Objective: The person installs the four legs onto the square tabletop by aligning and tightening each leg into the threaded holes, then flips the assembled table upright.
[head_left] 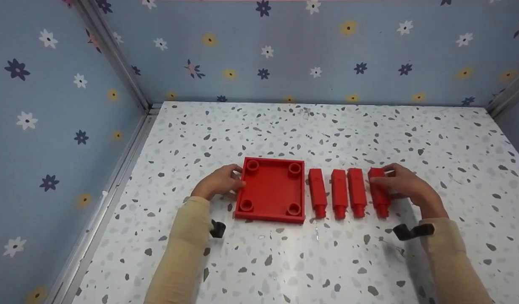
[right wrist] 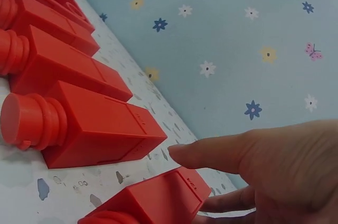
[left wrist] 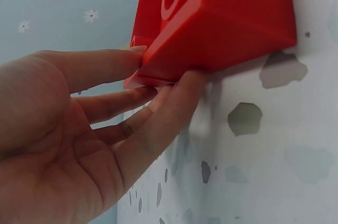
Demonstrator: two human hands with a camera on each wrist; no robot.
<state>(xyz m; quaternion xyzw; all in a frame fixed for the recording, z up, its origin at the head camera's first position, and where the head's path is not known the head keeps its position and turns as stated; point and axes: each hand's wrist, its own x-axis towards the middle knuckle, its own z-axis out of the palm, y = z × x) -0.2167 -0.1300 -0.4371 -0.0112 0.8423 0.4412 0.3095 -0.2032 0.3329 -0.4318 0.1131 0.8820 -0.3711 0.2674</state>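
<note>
A red square tabletop (head_left: pixel 274 190) lies underside up, a round socket in each corner. My left hand (head_left: pixel 220 182) pinches its left edge; in the left wrist view the thumb (left wrist: pixel 108 68) meets the rim and the fingertips reach under the side. Several red table legs lie in a row to the right, ridged pegs toward me. Over the rightmost leg (head_left: pixel 379 194) is my right hand (head_left: pixel 405 183), its thumb stretched across the top and other fingers along the far right side. In the right wrist view the straight thumb (right wrist: pixel 211 152) hovers above this leg (right wrist: pixel 161 197).
Between the tabletop and the rightmost leg lie the other legs, a left one (head_left: pixel 317 192), a middle one (head_left: pixel 339 193) and another (head_left: pixel 357 192). The speckled white table (head_left: pixel 280 261) meets a flowered blue back wall (head_left: pixel 284 50) and a left side wall (head_left: pixel 48 147).
</note>
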